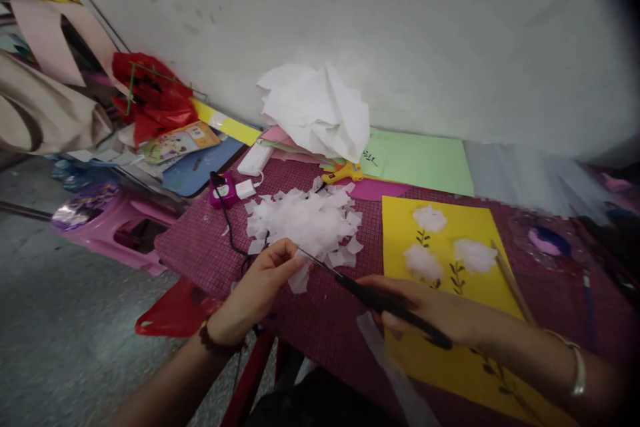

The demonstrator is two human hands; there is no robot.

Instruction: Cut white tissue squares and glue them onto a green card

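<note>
Right forearm [517,333] is best steadied while scissors [385,305] are enclosed by the right grip [433,303] and paper [300,279] is pinched by the left grip [265,277].

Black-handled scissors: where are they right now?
In the head view, just below centre, the scissors are in the right hand, blades pointing toward the left hand, near the white paper pieces.

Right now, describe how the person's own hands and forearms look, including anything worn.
The left hand is bare, with a dark brown, round-beaded bracelet at the wrist. The right hand is also bare; a smooth, shiny, pale metallic-looking bangle circles that forearm near the wrist. No gloves show, and no sleeves cover the visible forearms.
</note>
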